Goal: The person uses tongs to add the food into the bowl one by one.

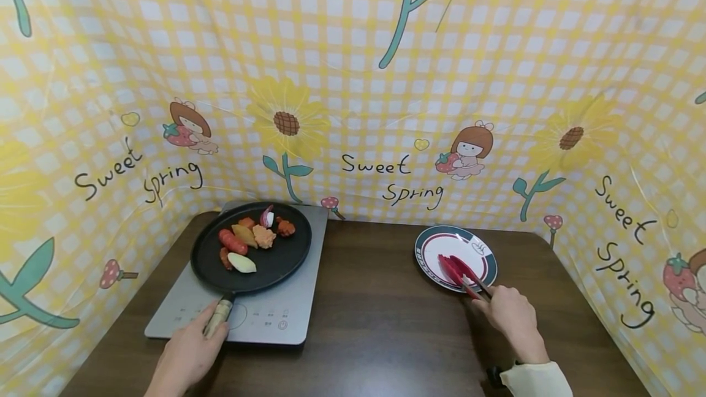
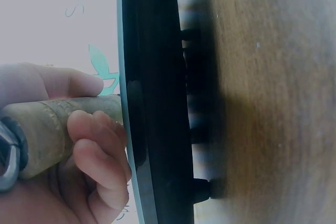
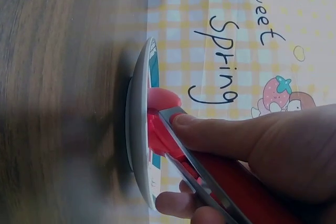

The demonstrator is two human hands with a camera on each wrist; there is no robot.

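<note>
My left hand [image 1: 190,348] grips the wooden-looking handle [image 1: 219,317] of a round black frying pan [image 1: 276,271]; the left wrist view shows fingers and thumb around this handle [image 2: 42,129]. Food pieces lie in the pan: a reddish sausage [image 1: 233,241], a pale oval slice [image 1: 241,263], a purple-and-white onion-like piece [image 1: 267,218] and several brownish chunks [image 1: 264,237]. My right hand [image 1: 513,314] holds metal tongs with red heads [image 1: 451,269], which are over a white plate [image 1: 430,247] with a dark green rim. Whether anything sits between the red heads [image 3: 163,129] I cannot tell.
Beneath the pan is a silver induction cooker [image 1: 292,317] with touch markings, at the table's left. Dark wood table [image 1: 364,299] lies between cooker and plate. A yellow checked cloth [image 1: 375,109] with flowers and printed words rises behind and along both sides.
</note>
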